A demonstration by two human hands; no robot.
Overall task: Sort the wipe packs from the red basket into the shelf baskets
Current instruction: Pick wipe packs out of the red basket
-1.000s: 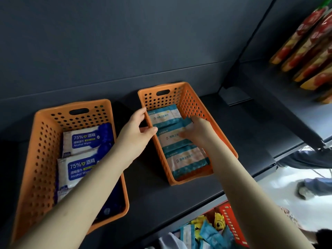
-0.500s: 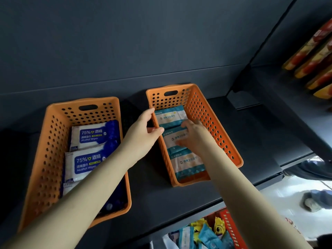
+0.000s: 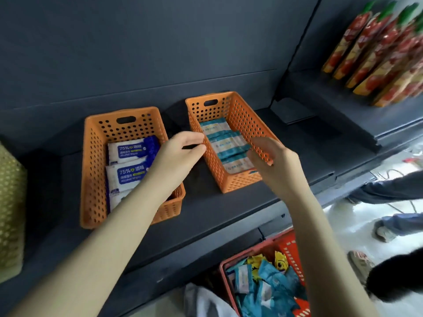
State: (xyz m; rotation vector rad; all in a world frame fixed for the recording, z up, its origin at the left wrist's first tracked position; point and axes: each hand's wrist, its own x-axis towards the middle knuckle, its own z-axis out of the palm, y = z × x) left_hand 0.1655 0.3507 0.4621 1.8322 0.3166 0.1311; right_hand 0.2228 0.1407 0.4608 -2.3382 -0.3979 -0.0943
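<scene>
Two orange perforated baskets stand on a dark shelf. The left basket (image 3: 93, 170) holds blue-and-white alcohol wipe packs (image 3: 132, 151). The right basket (image 3: 238, 110) holds a row of teal-and-white wipe packs (image 3: 225, 144). My left hand (image 3: 180, 154) hovers beside that basket's left wall, fingers loosely curled, holding nothing. My right hand (image 3: 272, 161) is above the basket's near right rim, fingers apart and empty. Below the shelf, the red basket (image 3: 289, 245) holds several teal and yellow packs (image 3: 270, 284).
A green-yellow perforated basket (image 3: 10, 209) sits at the far left of the shelf. Red and yellow packets (image 3: 380, 49) stand on the higher shelf at right. A person's legs and shoes (image 3: 389, 225) are on the floor at right.
My right hand has lifted out of the right basket and left the teal packs lying there. My left hand has come off the basket's wall. The view has pulled back and tilted down.
</scene>
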